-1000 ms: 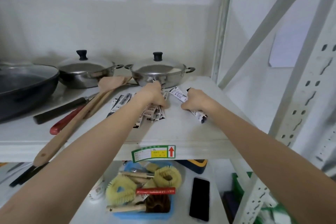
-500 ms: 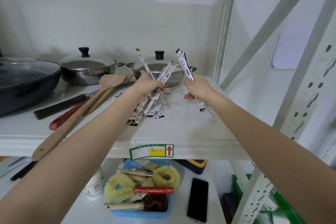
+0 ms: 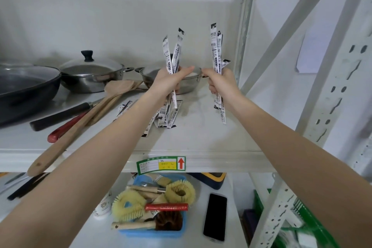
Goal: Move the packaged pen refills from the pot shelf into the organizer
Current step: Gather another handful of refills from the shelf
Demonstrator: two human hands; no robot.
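Both hands are raised above the white pot shelf [image 3: 201,137], in front of a steel pot [image 3: 187,84]; the left hand [image 3: 169,82] has its fingers curled round a loose, fanned bundle of packaged pen refills [image 3: 173,54], and the right hand [image 3: 221,84] grips a second upright bundle [image 3: 215,46]. More refill packets [image 3: 167,115] lie scattered on the shelf under the left wrist, so some could be left behind; the slim packets look slippery and unevenly held, so one may slide out and fall; no organizer is in view.
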